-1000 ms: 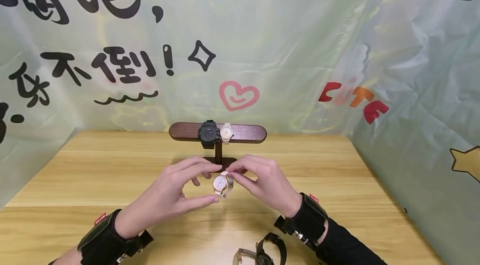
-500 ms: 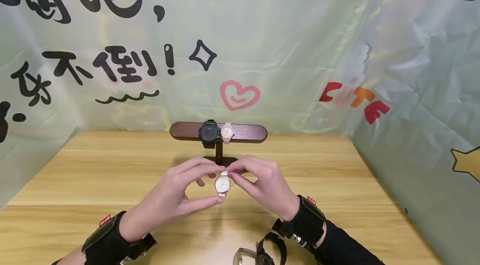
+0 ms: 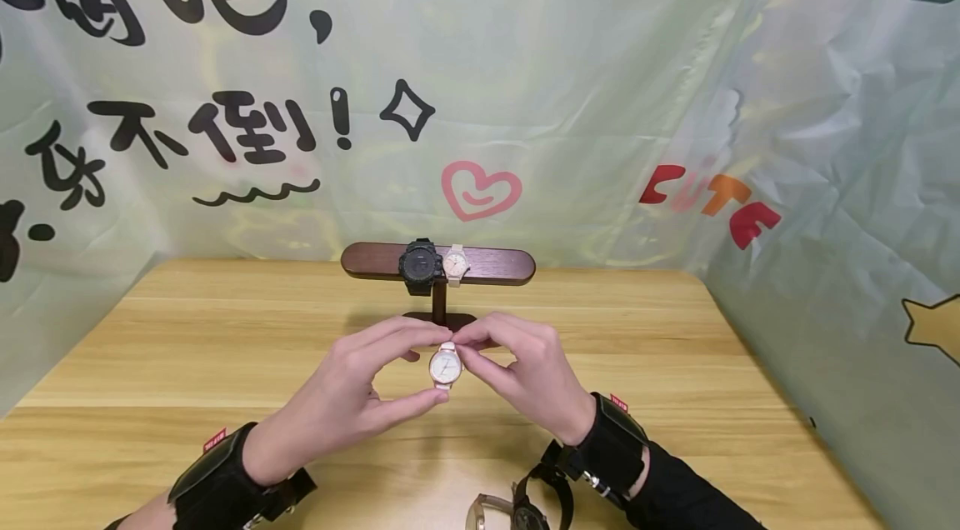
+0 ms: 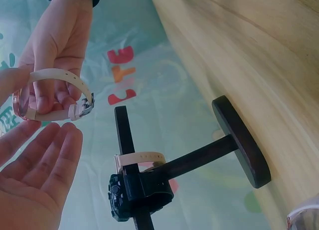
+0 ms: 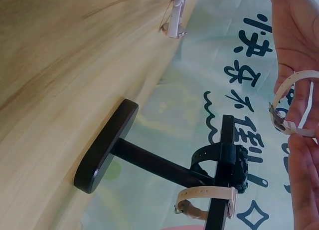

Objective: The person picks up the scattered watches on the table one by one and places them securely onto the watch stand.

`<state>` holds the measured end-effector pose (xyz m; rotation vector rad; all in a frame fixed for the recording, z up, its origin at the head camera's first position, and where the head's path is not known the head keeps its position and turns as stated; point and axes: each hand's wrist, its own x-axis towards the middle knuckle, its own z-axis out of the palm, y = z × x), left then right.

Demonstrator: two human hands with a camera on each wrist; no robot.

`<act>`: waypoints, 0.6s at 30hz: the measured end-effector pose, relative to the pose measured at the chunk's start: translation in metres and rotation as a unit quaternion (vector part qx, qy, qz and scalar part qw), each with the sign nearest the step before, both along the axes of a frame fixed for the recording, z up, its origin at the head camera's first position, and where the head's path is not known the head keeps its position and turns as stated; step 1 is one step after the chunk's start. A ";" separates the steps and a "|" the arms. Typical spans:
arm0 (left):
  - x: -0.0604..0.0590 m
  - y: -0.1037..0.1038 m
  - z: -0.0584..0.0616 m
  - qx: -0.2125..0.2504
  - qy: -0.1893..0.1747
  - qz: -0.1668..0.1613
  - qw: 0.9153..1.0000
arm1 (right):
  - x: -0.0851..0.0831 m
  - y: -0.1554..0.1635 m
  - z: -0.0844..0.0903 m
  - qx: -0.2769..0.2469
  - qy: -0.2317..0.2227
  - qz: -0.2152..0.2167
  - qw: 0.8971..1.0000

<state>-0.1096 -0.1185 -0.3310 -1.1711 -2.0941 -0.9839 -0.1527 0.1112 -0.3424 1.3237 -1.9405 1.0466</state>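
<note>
Both hands hold up a small rose-gold watch [image 3: 446, 366] with a pale pink strap [image 4: 55, 76], above the wooden table [image 3: 187, 347]. My left hand [image 3: 352, 384] pinches it between thumb below and fingers above. My right hand [image 3: 517, 363] pinches the strap's top end at the buckle [image 5: 277, 121]. Behind them stands a dark wooden T-shaped watch stand [image 3: 438, 263] that carries a black watch [image 3: 419, 264] and a pale pink watch [image 3: 453, 264] side by side on its bar.
Two more watches lie at the table's near edge: a tan-strapped one [image 3: 487, 512] and a black one [image 3: 542, 501], just under my right wrist. A printed plastic backdrop [image 3: 525, 97] closes off the back and right side.
The held watch has turned slightly, its face now more squarely toward the head camera. Both hands stayed in nearly the same place.
</note>
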 end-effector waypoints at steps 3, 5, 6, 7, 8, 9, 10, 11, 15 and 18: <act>0.000 0.000 0.000 -0.002 0.002 0.002 1.000 | 0.001 0.000 0.000 0.000 -0.004 0.000 1.000; 0.000 -0.001 0.000 -0.002 0.004 0.001 1.000 | 0.001 0.000 0.000 0.001 -0.008 -0.001 1.000; -0.001 -0.001 0.000 -0.002 0.006 0.000 1.000 | 0.001 0.000 0.000 0.001 -0.010 -0.002 1.000; -0.001 0.000 0.000 -0.001 0.007 -0.001 1.000 | 0.001 0.000 0.000 0.002 -0.012 -0.002 1.000; -0.001 0.000 0.000 -0.001 0.008 -0.003 1.000 | 0.001 0.000 0.000 0.003 -0.014 -0.002 1.000; -0.001 -0.001 0.001 -0.001 0.010 -0.004 1.000 | 0.002 0.000 0.000 0.004 -0.015 -0.003 1.000; -0.002 -0.001 0.001 0.000 0.010 -0.005 1.000 | 0.002 0.000 0.000 0.005 -0.015 -0.003 1.000; -0.002 -0.001 0.001 0.000 0.010 -0.005 1.000 | 0.002 0.000 0.001 0.007 -0.016 -0.004 1.000; -0.003 -0.003 0.000 -0.001 0.011 0.003 1.000 | 0.002 0.001 0.002 0.016 -0.020 -0.009 1.000; -0.004 -0.005 0.000 -0.003 0.011 0.015 1.000 | 0.001 0.003 0.004 0.022 -0.020 -0.014 0.999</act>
